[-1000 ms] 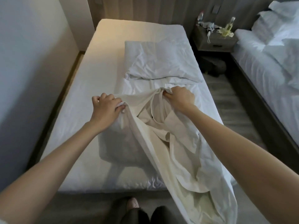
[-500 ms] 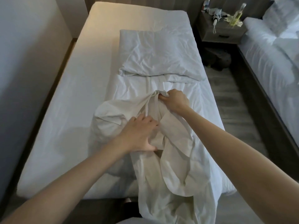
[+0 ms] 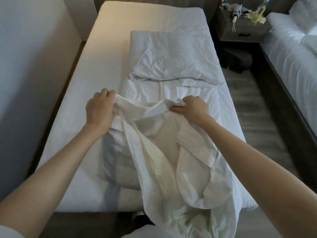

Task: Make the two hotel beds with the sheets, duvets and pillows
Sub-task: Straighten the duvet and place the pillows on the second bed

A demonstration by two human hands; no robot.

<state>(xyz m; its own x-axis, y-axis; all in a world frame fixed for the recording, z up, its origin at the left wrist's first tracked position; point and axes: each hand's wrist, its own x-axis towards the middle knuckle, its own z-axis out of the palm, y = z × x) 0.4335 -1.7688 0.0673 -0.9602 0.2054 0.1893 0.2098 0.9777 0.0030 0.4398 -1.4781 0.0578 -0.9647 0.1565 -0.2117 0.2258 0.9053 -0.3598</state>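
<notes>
Has swung the left hand (image 3: 100,111) out from the middle of the cover (image 3: 173,162) to its left edge since half a second ago, and kept the right hand (image 3: 191,108) in place; now holds the upper hem stretched between the two, at the centre of the frame. Grips a bunch of hem with the left hand, fingers curled over the cloth; pinches the other end with the right, thumb beneath and fingers folded on top. Has the cover lying along the right half of the bed (image 3: 68,117), running from the hands down to lower centre and spilling off the foot end toward the floor; partly drapes a padded lump (image 3: 118,162) just left of it, cannot tell whether pillow or duvet. Leaves a pillow (image 3: 171,55) flat in the upper centre, apart from both hands. Seems to be opening the mouth of the cover to find its corners. Judging by the folds: light, limp, thin cloth, a little slick, likely to sag and twist wherever unsupported; nothing fragile. Best taken at hem or corners, a good bunch in each fist, spread wide and kept taut; avoid grabbing mid-panel, for fear of gathering both layers together.
</notes>
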